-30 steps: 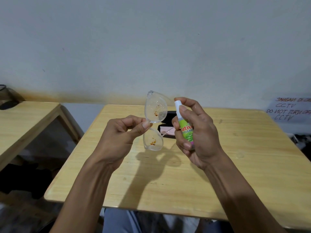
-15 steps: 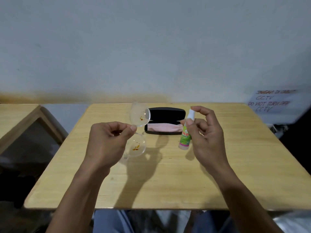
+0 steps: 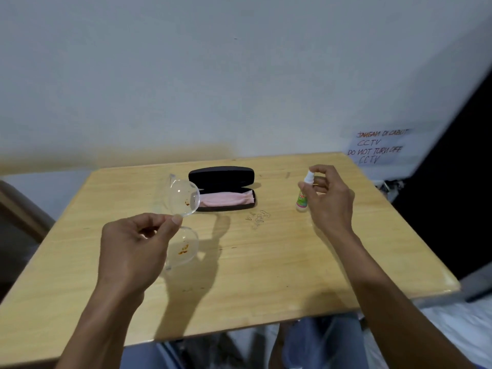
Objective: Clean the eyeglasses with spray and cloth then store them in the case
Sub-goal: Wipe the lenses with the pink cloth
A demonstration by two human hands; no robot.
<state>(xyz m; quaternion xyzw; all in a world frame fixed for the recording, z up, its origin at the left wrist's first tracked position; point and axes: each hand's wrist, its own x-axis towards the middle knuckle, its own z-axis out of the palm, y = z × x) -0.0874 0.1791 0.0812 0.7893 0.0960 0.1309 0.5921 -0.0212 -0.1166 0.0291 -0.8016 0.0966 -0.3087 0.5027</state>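
Note:
Clear eyeglasses [image 3: 181, 198] with orange-red stains on both lenses are held upright over the wooden table [image 3: 266, 262], pinched at the bridge by my left hand [image 3: 133, 249]. A small spray bottle [image 3: 302, 201] with a green label and white cap stands on the table at the right. My right hand [image 3: 330, 198] has its fingertips closed on the bottle's cap. Behind the glasses a black eyeglass case [image 3: 221, 175] lies open, with a pink cloth [image 3: 226, 199] inside it.
A handwritten paper sign [image 3: 378, 146] hangs on the wall at the back right. Pen scribbles [image 3: 257, 219] mark the tabletop between case and bottle. Another table's edge [image 3: 18, 206] shows at the far left. My legs are below the front edge.
My right hand has carried the spray bottle away from the glasses and stood it on the table at the right. The glasses have dropped lower and moved left. The camera view has shifted.

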